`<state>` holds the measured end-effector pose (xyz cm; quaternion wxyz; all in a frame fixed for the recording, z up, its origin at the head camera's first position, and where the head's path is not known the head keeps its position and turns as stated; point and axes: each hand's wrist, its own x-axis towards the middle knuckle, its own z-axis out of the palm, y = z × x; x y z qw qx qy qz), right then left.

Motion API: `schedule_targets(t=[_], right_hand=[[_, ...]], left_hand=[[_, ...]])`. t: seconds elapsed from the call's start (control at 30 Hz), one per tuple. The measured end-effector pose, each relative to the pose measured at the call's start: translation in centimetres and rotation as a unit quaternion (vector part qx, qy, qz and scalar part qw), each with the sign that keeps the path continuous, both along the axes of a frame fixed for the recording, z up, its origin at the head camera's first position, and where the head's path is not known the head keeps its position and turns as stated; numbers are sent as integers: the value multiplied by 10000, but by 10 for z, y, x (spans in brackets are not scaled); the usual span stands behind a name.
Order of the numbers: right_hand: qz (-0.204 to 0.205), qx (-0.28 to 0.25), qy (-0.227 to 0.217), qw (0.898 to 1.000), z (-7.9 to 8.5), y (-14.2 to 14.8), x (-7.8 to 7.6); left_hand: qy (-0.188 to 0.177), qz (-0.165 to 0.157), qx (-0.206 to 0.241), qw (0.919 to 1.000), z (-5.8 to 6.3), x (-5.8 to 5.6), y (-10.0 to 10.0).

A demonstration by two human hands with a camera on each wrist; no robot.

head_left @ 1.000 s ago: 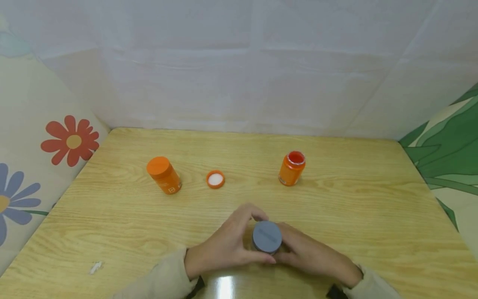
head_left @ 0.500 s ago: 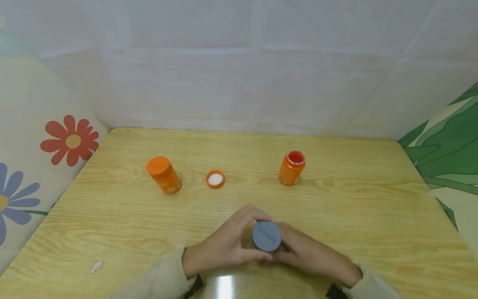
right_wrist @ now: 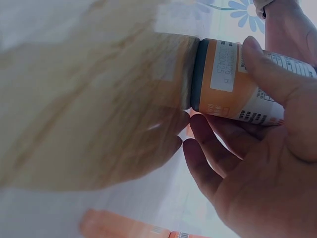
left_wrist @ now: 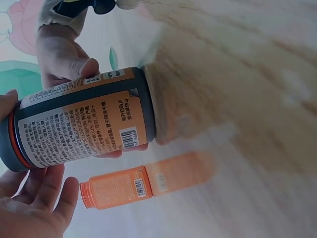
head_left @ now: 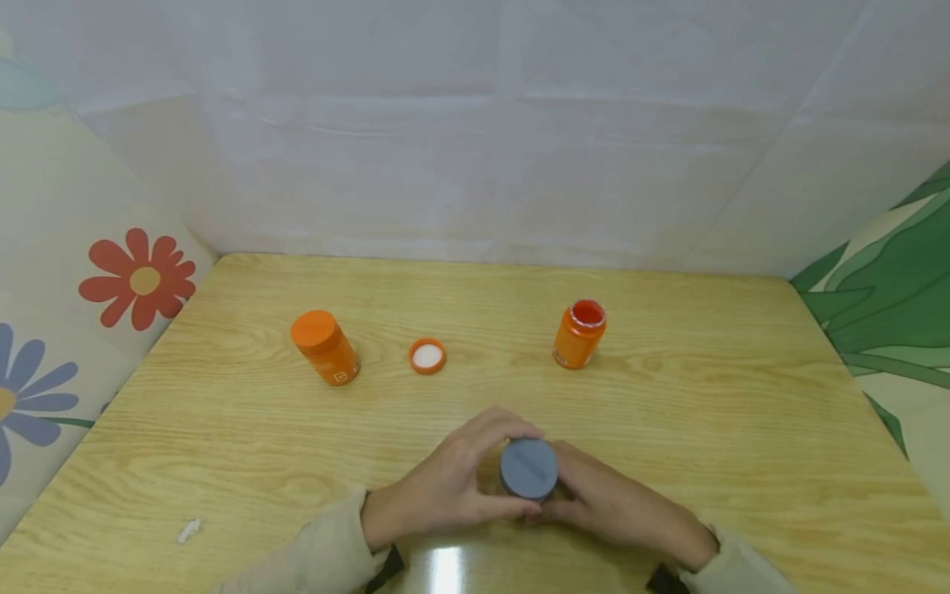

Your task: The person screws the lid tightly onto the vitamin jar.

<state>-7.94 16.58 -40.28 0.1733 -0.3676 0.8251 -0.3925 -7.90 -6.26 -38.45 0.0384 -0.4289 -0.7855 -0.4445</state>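
A bottle (left_wrist: 89,119) with a dark grey cap (head_left: 529,469) stands upright on the table near the front. Its label is orange, grey and white. My left hand (head_left: 445,487) curls round the cap from the left, index finger behind and thumb in front. From the right my right hand (head_left: 623,499) grips the bottle's body, thumb on the label in the right wrist view. Farther back, an orange bottle (head_left: 576,338) stands uncapped. An orange cap (head_left: 427,356) with a white inside lies upturned to its left. Another orange bottle (head_left: 326,351), capped, stands at the left.
The wooden table (head_left: 705,396) meets a pale cloth backdrop (head_left: 482,165) at the back. Flower-printed cloth (head_left: 44,247) borders the left, leaf-printed cloth (head_left: 883,305) the right. A small white mark (head_left: 189,530) shows at the table's front left.
My left fingers have shifted slightly round the grey cap, the index fingertip a little to the right. My right hand and the orange things stay where they were.
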Motion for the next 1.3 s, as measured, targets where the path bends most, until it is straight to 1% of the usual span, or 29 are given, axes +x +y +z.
schedule_targets(t=[0.07,0.3,0.5,0.63,0.73,0.9,1.1,1.23,1.3], right_hand=[[41,-17,46,10000,0,0,0],[136,-6,211,9997,1,1,0],[210,-57,233,9995,1,2,0],[223,-59,186,9996,2,2,0],[194,-24,149,9997,2,2,0],[100,13,-11,9999,2,2,1],[-17,68,-182,9998,4,1,2],[-120,87,-153,9998,5,1,3],[-176,88,-106,9997,5,1,4]], left_hand=[[9,-37,-24,10000,0,0,0],[-313,-176,-238,9991,4,-3,-2],[-222,-344,-252,9988,5,-5,-4],[-348,-389,-262,9983,4,-4,-5],[-420,-352,-274,9981,3,-3,-4],[-140,-264,-228,9993,3,-1,-3],[-46,-169,-150,9997,2,0,-2],[-102,-86,-120,9998,2,1,-2],[-200,-30,-123,9997,3,1,-2]])
